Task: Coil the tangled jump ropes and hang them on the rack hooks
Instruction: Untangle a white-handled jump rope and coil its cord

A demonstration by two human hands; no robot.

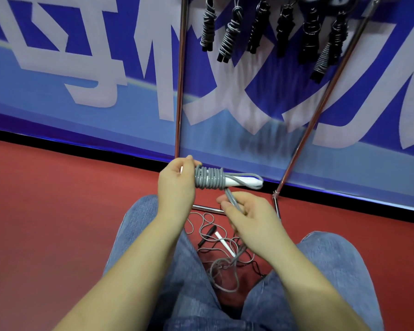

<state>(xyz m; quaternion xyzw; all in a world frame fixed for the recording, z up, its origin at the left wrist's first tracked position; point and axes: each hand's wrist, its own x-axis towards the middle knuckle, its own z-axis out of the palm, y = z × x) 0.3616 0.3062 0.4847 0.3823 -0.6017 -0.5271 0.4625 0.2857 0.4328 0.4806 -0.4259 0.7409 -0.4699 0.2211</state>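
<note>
Two hands work one grey rope [209, 179]: the left hand [177, 185] grips its coiled white handles [245, 182], the right hand [245, 215] pinches the loose strand. More ropes [221, 254], seemingly tangled, lie on the floor [58, 211] below.

I'm seeing a grey rope [209, 177] lying coiled round white handles [245, 181], loose ropes [221, 256] tangling on the floor, coiled bundles [270, 32] hanging from the rack [180, 80].

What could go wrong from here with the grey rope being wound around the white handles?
1. The right hand pinches the grey rope whose tail runs into the tangled pile on the floor; it may snag or drag the others.
2. The left hand grips only one end of the bundle, so the coils could slide off the white handles.
</note>
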